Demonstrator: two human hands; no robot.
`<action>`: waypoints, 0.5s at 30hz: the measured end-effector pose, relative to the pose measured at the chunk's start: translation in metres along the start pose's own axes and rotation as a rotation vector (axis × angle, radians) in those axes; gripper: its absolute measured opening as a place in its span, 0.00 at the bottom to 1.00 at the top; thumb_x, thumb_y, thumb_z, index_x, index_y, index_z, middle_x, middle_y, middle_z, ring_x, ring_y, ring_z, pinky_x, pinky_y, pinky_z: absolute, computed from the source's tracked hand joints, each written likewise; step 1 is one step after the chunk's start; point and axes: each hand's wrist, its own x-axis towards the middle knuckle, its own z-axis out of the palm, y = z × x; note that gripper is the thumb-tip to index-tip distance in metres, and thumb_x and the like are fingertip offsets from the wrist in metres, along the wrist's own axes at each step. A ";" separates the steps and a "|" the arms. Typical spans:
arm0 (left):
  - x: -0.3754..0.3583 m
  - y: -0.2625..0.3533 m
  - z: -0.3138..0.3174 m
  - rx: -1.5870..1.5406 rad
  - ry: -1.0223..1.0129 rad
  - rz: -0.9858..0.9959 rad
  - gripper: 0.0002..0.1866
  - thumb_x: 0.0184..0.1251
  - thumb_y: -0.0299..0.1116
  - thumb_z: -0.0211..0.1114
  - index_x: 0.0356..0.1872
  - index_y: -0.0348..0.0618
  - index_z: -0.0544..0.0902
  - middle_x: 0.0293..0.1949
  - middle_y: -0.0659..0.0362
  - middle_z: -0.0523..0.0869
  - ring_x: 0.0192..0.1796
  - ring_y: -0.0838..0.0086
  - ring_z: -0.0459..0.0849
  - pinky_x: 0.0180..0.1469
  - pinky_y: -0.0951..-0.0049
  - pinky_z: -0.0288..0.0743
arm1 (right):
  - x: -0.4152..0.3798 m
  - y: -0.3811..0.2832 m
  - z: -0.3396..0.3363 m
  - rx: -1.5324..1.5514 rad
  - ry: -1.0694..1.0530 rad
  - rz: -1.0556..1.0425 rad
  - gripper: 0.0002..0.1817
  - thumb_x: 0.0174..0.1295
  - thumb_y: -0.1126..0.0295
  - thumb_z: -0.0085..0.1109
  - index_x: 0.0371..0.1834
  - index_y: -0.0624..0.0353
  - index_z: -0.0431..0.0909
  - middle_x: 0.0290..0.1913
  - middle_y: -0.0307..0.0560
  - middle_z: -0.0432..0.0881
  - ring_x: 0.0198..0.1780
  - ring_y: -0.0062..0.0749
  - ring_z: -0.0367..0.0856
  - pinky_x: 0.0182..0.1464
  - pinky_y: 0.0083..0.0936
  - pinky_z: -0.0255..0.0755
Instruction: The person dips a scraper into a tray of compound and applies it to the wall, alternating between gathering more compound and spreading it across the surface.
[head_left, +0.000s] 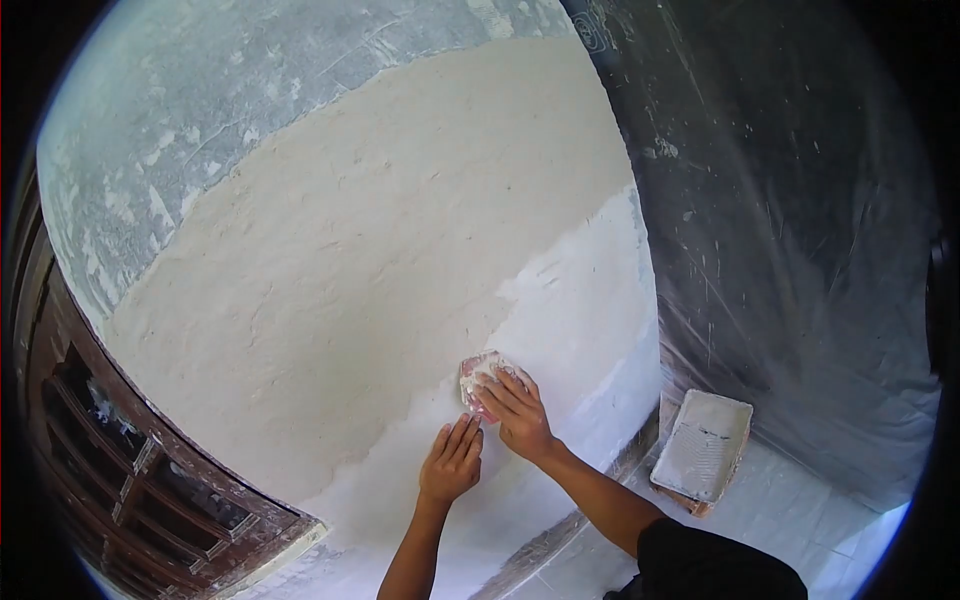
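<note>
pad [476,368]: against the wall [330,230], under the right hand [516,408]
right hand: fingers slightly apart over it; cannot tell if clamped
left hand [452,463]: fingers straight, nearly together, tips by its lower edge

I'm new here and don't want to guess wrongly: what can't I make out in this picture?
All in the head view:
Pink tool: much of it lies under the right hand.
Dark sheet: it veils whatever is behind it.
Wooden frame: cut off by the picture's dark left edge.
Tray: it hides most of what's beneath.
</note>
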 end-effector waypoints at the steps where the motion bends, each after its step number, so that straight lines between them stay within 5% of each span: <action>1: 0.000 -0.001 0.000 -0.005 -0.008 0.001 0.19 0.59 0.30 0.59 0.51 0.42 0.85 0.65 0.56 0.84 0.73 0.65 0.76 0.79 0.57 0.57 | 0.002 0.001 -0.002 -0.009 0.001 0.016 0.28 0.53 0.86 0.57 0.60 0.60 0.83 0.66 0.50 0.81 0.72 0.48 0.73 0.73 0.52 0.60; 5: 0.000 0.001 -0.003 0.007 0.003 0.006 0.19 0.58 0.30 0.59 0.51 0.42 0.85 0.64 0.56 0.84 0.73 0.65 0.76 0.79 0.57 0.57 | 0.047 0.006 -0.010 -0.045 0.123 0.067 0.29 0.53 0.87 0.56 0.61 0.61 0.82 0.67 0.51 0.80 0.72 0.50 0.73 0.74 0.51 0.58; 15: -0.016 -0.006 -0.010 -0.074 -0.089 0.016 0.24 0.57 0.30 0.60 0.57 0.41 0.83 0.69 0.55 0.79 0.77 0.63 0.69 0.81 0.53 0.51 | 0.018 -0.019 -0.002 0.009 0.108 0.093 0.28 0.51 0.90 0.53 0.59 0.65 0.82 0.66 0.54 0.81 0.71 0.54 0.74 0.73 0.52 0.60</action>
